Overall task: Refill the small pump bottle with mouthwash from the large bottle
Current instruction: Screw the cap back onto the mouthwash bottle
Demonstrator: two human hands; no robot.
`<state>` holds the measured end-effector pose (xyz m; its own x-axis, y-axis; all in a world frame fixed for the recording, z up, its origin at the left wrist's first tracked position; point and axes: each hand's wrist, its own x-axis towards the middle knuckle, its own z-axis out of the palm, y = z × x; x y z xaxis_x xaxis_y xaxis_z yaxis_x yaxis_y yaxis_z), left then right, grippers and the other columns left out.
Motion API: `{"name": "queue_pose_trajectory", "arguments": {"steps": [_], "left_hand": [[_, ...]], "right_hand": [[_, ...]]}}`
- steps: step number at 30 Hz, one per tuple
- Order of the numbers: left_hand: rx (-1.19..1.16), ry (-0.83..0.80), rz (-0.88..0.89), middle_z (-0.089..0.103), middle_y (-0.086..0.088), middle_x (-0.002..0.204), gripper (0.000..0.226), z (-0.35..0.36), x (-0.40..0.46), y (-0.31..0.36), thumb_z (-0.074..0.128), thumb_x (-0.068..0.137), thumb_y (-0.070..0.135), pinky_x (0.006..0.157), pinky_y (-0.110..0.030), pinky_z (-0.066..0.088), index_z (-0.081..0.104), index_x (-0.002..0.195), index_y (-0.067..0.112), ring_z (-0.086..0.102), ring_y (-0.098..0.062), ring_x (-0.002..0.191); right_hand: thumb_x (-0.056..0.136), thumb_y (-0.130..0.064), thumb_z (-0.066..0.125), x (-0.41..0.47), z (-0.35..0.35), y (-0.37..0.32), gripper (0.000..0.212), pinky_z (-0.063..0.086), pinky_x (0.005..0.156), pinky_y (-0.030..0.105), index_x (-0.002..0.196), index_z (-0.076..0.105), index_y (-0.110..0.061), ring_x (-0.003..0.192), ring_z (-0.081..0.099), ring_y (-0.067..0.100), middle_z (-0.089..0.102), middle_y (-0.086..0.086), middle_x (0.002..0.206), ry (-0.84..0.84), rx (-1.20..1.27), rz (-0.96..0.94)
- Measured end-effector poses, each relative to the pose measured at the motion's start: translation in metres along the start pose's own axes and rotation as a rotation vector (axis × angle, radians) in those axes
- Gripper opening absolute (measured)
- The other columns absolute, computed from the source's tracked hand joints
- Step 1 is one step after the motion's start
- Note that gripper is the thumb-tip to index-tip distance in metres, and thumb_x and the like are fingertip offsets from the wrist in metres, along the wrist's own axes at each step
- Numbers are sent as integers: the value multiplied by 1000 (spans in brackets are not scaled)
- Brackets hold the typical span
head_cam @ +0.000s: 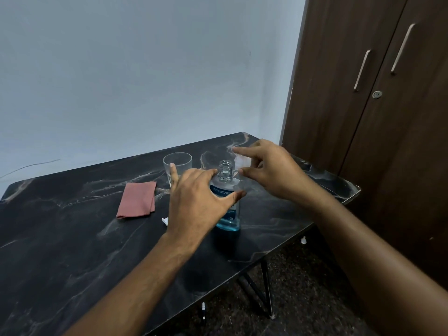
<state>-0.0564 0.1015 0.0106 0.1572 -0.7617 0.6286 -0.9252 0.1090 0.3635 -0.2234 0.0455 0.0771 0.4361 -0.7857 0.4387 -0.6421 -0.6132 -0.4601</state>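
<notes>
The large mouthwash bottle (229, 214) stands upright near the right front of the black marble table (72, 238). It is clear, with a blue label and blue liquid low in its base. Its threaded neck (225, 170) is uncovered. My left hand (196, 202) wraps the bottle's shoulder, thumb on the right side and fingers behind. My right hand (271, 168) hovers just right of the neck, pinching a clear cap (242, 162) between thumb and fingers. A small white object (165, 221) peeks out beside my left wrist; I cannot tell what it is.
An empty clear glass (178, 166) stands behind my left hand. A folded pink cloth (137, 200) lies to the left of the bottle. A dark wooden wardrobe (375, 117) stands close to the table's right end. The wall runs behind.
</notes>
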Motion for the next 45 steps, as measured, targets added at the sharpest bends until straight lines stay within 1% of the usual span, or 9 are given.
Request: {"name": "queue_pose_trajectory", "arguments": {"steps": [6,9,13,19,23,33,39,42,45], "left_hand": [[-6,19,-8,74,1,112,89,0,0,6,54,70,85,128,-47,1,72,121,14,59,-17,122],[-44,23,-27,73,1,111,82,2,0,7,60,70,79,127,-48,4,72,119,13,56,-18,124],[-53,17,-32,72,3,109,80,3,0,6,60,71,79,127,-49,6,71,121,17,54,-17,124],[-64,29,-35,72,0,106,84,3,0,5,58,69,80,127,-49,8,72,119,15,56,-18,122],[-55,31,-43,71,0,101,84,4,1,3,58,68,82,127,-47,7,73,111,11,57,-18,119],[-56,27,-30,74,-2,111,89,2,0,2,57,68,85,128,-47,6,73,117,13,56,-17,124],[-39,20,-9,75,2,103,90,0,2,-3,56,63,88,127,-49,12,75,111,16,59,-17,118],[-89,9,-3,74,5,107,78,1,4,-9,74,61,74,126,-51,11,73,117,20,59,-16,117],[-139,-73,-20,69,5,128,88,-1,5,-15,81,61,64,126,-54,3,60,137,25,56,-12,128]], "right_hand": [[84,-13,80,9,-2,-13,68,53,82,30,145,52,-24,86,56,11,58,-4,104,-76,-56,-73],[79,-12,85,16,-6,-16,48,56,76,25,123,69,-18,77,60,3,64,-13,91,-65,6,-87],[89,-15,75,26,-8,-20,38,52,76,21,126,71,-22,80,58,1,71,-4,117,-200,-144,-170],[84,-29,81,39,-10,-23,21,53,60,17,102,80,-18,68,65,-5,70,-16,82,-240,-156,-117],[69,-55,85,46,-2,-27,56,50,57,39,80,72,-2,60,59,22,72,14,75,-180,-211,9],[90,-76,42,43,24,-31,70,36,69,35,54,42,-17,53,38,12,44,-1,57,-31,-510,-7],[85,-85,32,32,15,-15,90,42,49,38,54,49,-3,46,48,28,55,11,51,134,-51,134],[78,-81,44,15,18,0,85,58,63,49,86,66,1,70,68,35,72,17,78,115,227,137],[71,-63,71,-2,28,16,60,57,65,29,112,65,-21,89,71,16,73,0,102,-70,521,198]]}}
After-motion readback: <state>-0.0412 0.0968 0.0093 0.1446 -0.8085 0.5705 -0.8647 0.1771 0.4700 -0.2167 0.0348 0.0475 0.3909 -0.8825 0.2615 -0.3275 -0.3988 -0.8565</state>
